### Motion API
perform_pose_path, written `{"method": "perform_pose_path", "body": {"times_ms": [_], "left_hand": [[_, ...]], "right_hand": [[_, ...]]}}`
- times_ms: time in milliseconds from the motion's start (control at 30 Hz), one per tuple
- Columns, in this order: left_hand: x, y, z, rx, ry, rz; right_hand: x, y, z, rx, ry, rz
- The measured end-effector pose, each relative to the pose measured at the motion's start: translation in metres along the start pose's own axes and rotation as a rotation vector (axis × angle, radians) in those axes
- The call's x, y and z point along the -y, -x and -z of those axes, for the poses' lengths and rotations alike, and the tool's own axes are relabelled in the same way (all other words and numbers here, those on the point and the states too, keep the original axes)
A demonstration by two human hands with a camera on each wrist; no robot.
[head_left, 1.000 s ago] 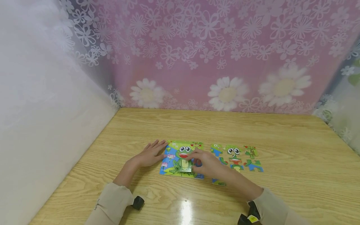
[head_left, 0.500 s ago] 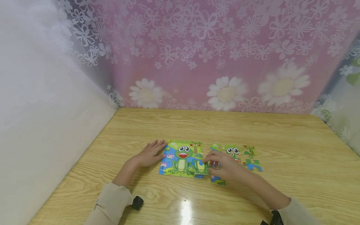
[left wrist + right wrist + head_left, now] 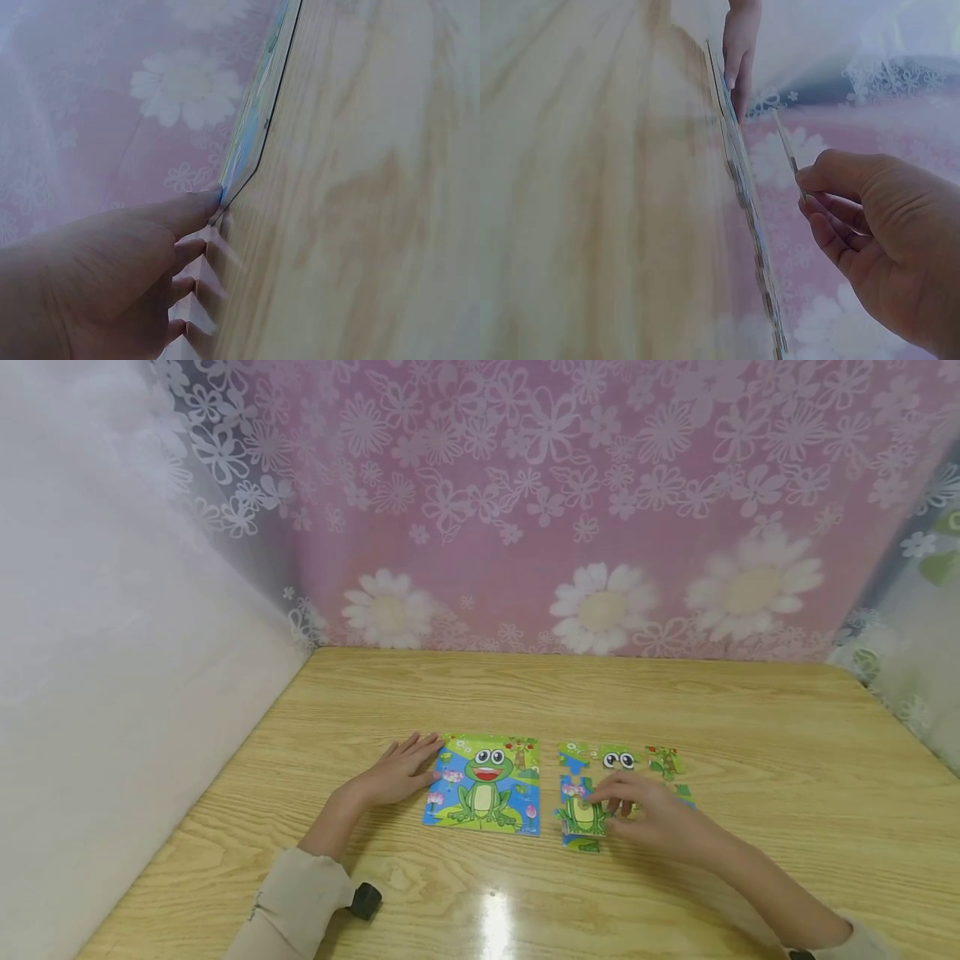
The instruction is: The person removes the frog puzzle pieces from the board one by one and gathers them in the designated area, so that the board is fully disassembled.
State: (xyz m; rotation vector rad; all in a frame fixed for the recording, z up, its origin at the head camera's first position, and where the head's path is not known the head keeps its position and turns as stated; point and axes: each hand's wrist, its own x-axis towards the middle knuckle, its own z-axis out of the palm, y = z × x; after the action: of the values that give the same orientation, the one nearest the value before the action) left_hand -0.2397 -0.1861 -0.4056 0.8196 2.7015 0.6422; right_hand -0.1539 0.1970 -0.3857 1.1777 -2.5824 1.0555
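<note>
My left hand [image 3: 397, 774] lies flat on the table, fingers extended, at the left edge of a square frog puzzle board [image 3: 482, 793]. In the left wrist view its thumb touches the corner of the board [image 3: 244, 146]. My right hand [image 3: 663, 820] pinches a jigsaw piece [image 3: 582, 815] with the frog's body printed on it, between thumb and fingers. Seen from the right wrist, that jigsaw piece [image 3: 786, 144] is edge-on and raised off the table. It overlaps the left column of loose pieces in the head view and partly covers them.
Loose puzzle pieces lie in rough rows right of the board, among them one with eyes [image 3: 618, 759], a tree piece [image 3: 666, 762] and a lower-left piece [image 3: 582, 844]. Flowered pink cloth [image 3: 480, 543] hangs behind the wooden table [image 3: 480, 693]; white cloth [image 3: 135, 635] stands at the left.
My right hand has carried the frog-body jigsaw piece rightward, from over the frog board to over the loose pieces. The left hand and the board have stayed in place.
</note>
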Motion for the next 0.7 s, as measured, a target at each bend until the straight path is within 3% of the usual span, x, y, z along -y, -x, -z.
{"method": "perform_pose_path", "body": {"times_ms": [200,400,700], "left_hand": [[0.003,-0.002,-0.001,0.004,-0.003,0.006],[0.000,-0.001,0.000,0.013,0.004,0.010],[0.001,-0.001,-0.001,0.006,-0.007,0.005]], "right_hand": [[-0.004,0.016,0.009,0.000,0.030,-0.070],[-0.010,0.028,0.015,-0.021,0.086,-0.041],[-0.015,0.044,0.021,-0.010,0.057,0.000]]}}
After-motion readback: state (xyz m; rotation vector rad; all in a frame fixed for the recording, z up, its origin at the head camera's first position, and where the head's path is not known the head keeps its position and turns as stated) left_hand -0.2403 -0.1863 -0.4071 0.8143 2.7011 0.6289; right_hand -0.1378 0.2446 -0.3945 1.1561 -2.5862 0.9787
